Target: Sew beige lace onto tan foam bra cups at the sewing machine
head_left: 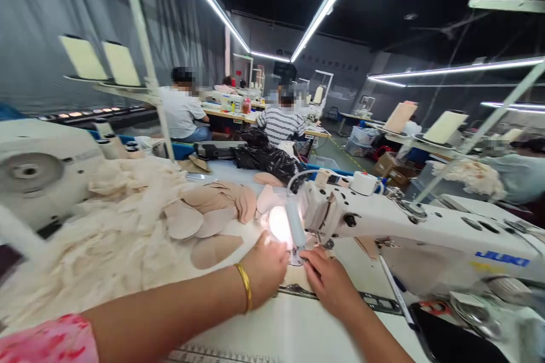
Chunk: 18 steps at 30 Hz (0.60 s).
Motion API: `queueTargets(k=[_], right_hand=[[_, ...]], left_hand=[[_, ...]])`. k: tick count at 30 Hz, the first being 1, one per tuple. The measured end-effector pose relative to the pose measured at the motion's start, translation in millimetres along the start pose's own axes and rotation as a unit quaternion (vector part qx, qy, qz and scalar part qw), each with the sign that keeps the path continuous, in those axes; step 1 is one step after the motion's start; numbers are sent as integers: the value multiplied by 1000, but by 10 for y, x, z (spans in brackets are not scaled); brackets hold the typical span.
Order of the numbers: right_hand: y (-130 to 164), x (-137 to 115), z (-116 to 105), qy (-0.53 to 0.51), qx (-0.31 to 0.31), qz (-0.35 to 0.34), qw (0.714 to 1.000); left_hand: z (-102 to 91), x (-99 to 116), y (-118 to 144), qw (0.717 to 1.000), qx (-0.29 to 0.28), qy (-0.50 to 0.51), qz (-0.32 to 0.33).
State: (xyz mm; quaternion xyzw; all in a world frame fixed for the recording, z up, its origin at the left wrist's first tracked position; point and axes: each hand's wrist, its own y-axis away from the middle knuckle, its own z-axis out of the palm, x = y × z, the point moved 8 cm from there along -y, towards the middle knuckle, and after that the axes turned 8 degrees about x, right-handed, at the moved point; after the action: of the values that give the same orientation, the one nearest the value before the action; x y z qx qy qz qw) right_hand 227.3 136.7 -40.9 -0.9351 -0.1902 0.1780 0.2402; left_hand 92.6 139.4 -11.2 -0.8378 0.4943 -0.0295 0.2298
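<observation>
My left hand (266, 266) is closed beside the needle area of a white sewing machine (361, 210), under a bright lamp (281, 227). What its fingers hold is hidden. On the other side of the presser foot (295, 256), my right hand (330, 281) has its thumb and fingertips drawn together at a small beige fabric piece (297, 277). That piece lies between my hands, mostly covered. Rounded beige fabric pieces (219, 201) are piled left of the machine, with a single one (215, 250) nearer my left forearm.
A heap of cream fabric (114, 238) covers the table's left side. A black phone (451, 334), a white pen-like stick (395, 289) and metal parts lie at the right. Black plastic bags (272, 153) sit behind the table. Several people work at machines further back.
</observation>
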Motion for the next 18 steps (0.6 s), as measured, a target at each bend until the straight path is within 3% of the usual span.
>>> queueTargets(k=[4,6,8,10,12,14,16,18], right_hand=[[94,134,115,-18,29,-8,999],[126,216,191,-24,33,0,999],[154,280,251,-20,28,14,999],[175,315,289,-19,20,26,999],[179,319,297,-22,19,33,999],[167,289,258,-25,34,30,999],[146,205,164,-31,59,13,998],[130,51,45,-49,70,-11,996]], left_hand=[[-213,457,498,998,12,37,55],[-410,469,786,996,51,68,23],[-668,253,1093,989,99,85,-73],[-931,-149,1436,964,142,65,-217],[-1160,-607,1799,913,184,8,-365],[-1242,-1018,2131,841,198,-2,-503],[-1205,-1268,2291,799,194,41,-567],[-1180,-1355,2290,793,196,92,-570]])
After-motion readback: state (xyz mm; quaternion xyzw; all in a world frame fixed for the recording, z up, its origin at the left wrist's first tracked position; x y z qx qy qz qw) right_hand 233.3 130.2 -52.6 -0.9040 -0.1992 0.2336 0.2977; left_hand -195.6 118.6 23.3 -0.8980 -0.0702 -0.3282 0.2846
